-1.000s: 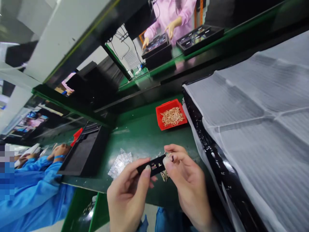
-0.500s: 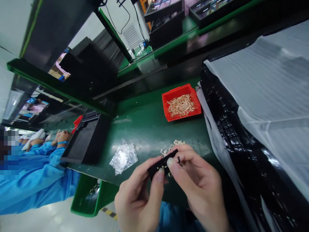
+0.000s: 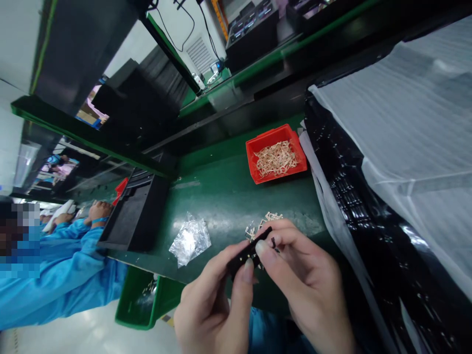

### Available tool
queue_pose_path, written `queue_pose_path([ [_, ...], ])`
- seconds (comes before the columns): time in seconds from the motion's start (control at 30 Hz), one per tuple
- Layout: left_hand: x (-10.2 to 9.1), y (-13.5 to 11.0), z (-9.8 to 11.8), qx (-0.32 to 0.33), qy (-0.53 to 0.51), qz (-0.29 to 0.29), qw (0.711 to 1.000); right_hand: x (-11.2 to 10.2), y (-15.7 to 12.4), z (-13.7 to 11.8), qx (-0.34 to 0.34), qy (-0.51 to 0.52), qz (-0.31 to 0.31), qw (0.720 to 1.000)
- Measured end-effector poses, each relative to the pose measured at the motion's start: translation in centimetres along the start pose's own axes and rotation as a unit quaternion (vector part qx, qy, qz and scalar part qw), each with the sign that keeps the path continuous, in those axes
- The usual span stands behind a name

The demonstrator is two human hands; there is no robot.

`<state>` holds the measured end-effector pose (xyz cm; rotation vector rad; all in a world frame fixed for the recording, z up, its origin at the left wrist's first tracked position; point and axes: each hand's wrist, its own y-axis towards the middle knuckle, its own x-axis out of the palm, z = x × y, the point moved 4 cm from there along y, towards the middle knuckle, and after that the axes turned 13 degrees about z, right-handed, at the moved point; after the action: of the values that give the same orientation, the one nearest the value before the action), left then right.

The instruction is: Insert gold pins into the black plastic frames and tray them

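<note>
Between my two hands is a small black rectangular part [image 3: 239, 261] with tiny pale spots along it, tilted up to the right. My left hand [image 3: 217, 300] pinches its left end, thumb on the near face. The thumb of my right hand [image 3: 306, 275] presses on its right end, the fingers curled behind; a tiny dark piece [image 3: 275, 244] shows by the right fingertips, its kind unclear. Just beyond my hands, a pile of small cream-coloured clips [image 3: 271, 217] lies on the green bench, partly hidden by my fingers.
A red bin [image 3: 258, 178] of thin beige pieces stands behind. Crumpled clear plastic [image 3: 190, 241] and a black tray [image 3: 142, 216] are to the left. A green bin [image 3: 136, 319] hangs below the bench edge. White sheeting over black wrap [image 3: 416, 147] lines the right. A co-worker's blue sleeve [image 3: 66, 290] is at far left.
The view has shifted slightly. My left thumb has slid a little along the black part towards the right; both hands keep their grip on it.
</note>
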<state>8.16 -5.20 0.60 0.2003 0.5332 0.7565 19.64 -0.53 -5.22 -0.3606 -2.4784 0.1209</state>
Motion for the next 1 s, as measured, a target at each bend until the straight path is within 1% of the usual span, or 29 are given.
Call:
queue_pose_path([
  [0.13,0.0,-0.1,0.1,0.009,0.018,-0.003,1.000,0.0,0.1,-0.4,-0.012,0.001,0.002,1.000],
  [0.3,0.1,-0.2,0.4,0.020,0.007,0.003,1.000,-0.2,-0.1,-0.4,-0.028,-0.018,0.017,0.999],
  [0.4,0.4,-0.3,0.6,0.041,0.012,0.010,0.999,-0.3,-0.5,-0.1,-0.038,-0.031,0.006,0.999],
  [0.5,0.7,-0.4,0.8,0.053,0.024,0.041,0.997,-0.3,-0.7,0.1,-0.051,-0.043,-0.001,0.998],
  [0.6,0.8,-0.5,0.9,0.055,0.041,0.066,0.995,-0.3,-0.7,0.0,-0.074,-0.066,0.005,0.995],
  [0.77,0.6,-0.2,0.2,0.037,0.070,0.080,0.994,-0.3,-0.7,-0.2,-0.104,-0.084,0.007,0.991],
  [0.83,0.7,-0.1,-0.2,0.027,0.067,0.082,0.994,-0.3,-0.8,-0.2,-0.106,-0.088,0.003,0.990],
  [1.0,0.9,-0.3,-0.7,0.009,0.064,0.108,0.992,-0.1,-0.8,-0.2,-0.116,-0.083,0.000,0.990],
])
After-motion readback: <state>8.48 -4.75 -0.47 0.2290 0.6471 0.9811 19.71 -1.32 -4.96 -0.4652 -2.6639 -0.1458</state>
